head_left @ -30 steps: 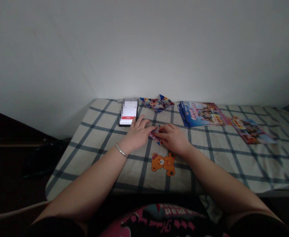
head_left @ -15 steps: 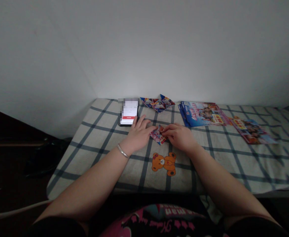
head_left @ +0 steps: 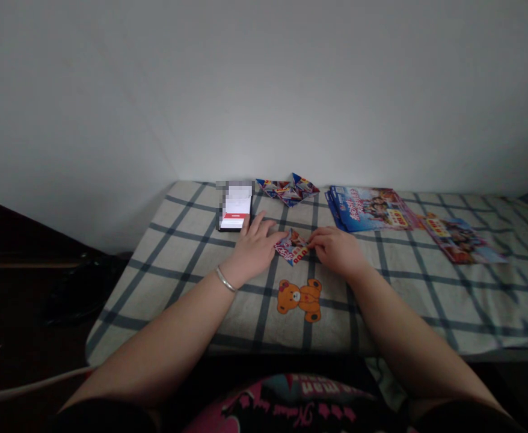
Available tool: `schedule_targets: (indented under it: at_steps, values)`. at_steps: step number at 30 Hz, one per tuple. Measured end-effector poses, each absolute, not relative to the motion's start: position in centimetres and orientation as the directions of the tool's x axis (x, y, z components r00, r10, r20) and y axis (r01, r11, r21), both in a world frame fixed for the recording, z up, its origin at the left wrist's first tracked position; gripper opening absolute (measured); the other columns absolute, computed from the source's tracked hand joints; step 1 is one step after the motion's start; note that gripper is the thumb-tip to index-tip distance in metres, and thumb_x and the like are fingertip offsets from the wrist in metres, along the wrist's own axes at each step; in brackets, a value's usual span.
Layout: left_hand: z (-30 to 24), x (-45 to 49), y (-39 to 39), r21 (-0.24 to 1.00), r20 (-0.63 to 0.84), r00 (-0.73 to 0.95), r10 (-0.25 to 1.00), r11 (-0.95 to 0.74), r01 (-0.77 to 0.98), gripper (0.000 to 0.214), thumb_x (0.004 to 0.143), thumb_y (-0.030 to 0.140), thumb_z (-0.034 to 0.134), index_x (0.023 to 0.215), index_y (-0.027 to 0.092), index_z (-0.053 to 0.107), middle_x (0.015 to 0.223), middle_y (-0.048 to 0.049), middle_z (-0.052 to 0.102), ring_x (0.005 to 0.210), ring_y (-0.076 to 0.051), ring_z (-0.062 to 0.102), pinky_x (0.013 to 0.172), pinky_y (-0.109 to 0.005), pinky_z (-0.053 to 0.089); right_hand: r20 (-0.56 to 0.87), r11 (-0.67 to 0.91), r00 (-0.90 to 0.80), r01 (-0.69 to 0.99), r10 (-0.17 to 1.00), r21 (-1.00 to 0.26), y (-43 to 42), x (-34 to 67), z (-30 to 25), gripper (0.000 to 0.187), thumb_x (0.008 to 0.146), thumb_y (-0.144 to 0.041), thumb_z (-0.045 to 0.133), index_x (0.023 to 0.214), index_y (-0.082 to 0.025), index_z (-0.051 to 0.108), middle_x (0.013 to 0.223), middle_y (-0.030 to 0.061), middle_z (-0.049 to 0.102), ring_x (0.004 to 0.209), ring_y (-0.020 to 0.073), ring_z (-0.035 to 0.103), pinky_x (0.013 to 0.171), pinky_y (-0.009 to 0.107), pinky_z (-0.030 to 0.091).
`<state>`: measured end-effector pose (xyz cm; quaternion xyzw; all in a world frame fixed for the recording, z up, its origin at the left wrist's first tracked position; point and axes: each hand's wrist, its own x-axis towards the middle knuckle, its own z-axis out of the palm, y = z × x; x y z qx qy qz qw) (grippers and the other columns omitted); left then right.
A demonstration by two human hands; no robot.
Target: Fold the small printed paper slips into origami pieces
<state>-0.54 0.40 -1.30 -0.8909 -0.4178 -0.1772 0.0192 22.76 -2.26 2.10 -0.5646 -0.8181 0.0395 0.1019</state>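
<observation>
A small square of folded printed paper (head_left: 291, 248) lies on the checked cloth, turned so that one corner points toward me. My left hand (head_left: 255, 245) rests flat with its fingers spread, the thumb touching the paper's left corner. At the right corner, the curled fingers of my right hand (head_left: 336, 249) pinch the edge of the paper. Behind my left fingertips lies a phone (head_left: 234, 207) with a lit screen. Farther back, to the right of the phone, sits a folded paper piece (head_left: 288, 189) with pointed, raised parts.
A stack of printed flyers (head_left: 367, 207) lies to the right, with another flyer (head_left: 465, 239) beside it. The checked cloth (head_left: 183, 240) covers the table up to the wall (head_left: 264, 90). A bear picture (head_left: 299, 299) is on the cloth near me. A dark bag (head_left: 83, 288) is at lower left.
My right hand has shifted slightly right, from over the paper to its right corner, and more of the printed face shows. My left hand has barely moved.
</observation>
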Motion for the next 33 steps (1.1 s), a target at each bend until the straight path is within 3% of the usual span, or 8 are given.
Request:
schedule_targets:
  at_steps: [13,17,22,27,33]
  values:
    - [-1.0,0.0,0.4,0.128,0.368,0.571,0.734,-0.648,0.751,0.034,0.094,0.018,0.051,0.124,0.027,0.064,0.128,-0.0052,0.06,0.14,-0.033,0.033,0.116,-0.059,0.025,0.132,0.286,-0.265,0.941,0.955,-0.182,-2.0,22.9,1.8,0.027,0.087,-0.013,0.049,0.084,-0.022,0.075,0.1,0.0043,0.073,0.096,0.019,0.064,0.082,0.028,0.049]
    - [-0.9,0.1,0.6,0.12,0.375,0.606,0.702,-0.685,0.719,0.027,0.092,0.018,0.052,0.116,0.019,0.065,0.122,-0.0083,0.062,0.137,-0.031,0.037,0.115,-0.055,0.029,0.232,0.343,-0.301,0.923,0.925,-0.172,-1.9,22.6,0.9,0.024,0.092,-0.022,0.052,0.101,-0.022,0.075,0.103,0.0069,0.071,0.099,0.0215,0.061,0.087,0.032,0.048]
    - [-1.3,0.4,0.4,0.095,0.42,0.613,0.669,-0.704,0.704,0.03,0.096,0.028,0.051,0.12,0.014,0.062,0.122,-0.0111,0.062,0.135,-0.03,0.04,0.116,-0.051,0.03,0.288,0.448,-0.389,0.877,0.875,-0.176,-1.7,22.1,0.1,0.028,0.096,-0.04,0.054,0.105,-0.023,0.076,0.108,0.0079,0.07,0.1,0.0232,0.058,0.091,0.038,0.048]
    - [-1.8,0.6,0.4,0.092,0.442,0.624,0.645,-0.724,0.684,0.036,0.096,0.025,0.052,0.128,0.013,0.059,0.127,-0.012,0.061,0.133,-0.031,0.042,0.113,-0.052,0.034,0.322,0.542,-0.468,0.816,0.823,-0.2,-1.3,22.5,-0.4,0.028,0.095,-0.038,0.058,0.111,-0.023,0.074,0.112,0.0087,0.068,0.103,0.0239,0.057,0.093,0.039,0.049]
    - [-1.6,0.6,0.4,0.089,0.443,0.625,0.643,-0.725,0.683,0.027,0.091,0.031,0.062,0.111,0.013,0.064,0.118,-0.0122,0.062,0.131,-0.033,0.043,0.113,-0.052,0.036,0.343,0.562,-0.48,0.803,0.807,-0.199,-1.2,22.6,-0.7,0.025,0.093,-0.032,0.061,0.113,-0.025,0.074,0.115,0.0084,0.068,0.105,0.0254,0.058,0.093,0.042,0.05]
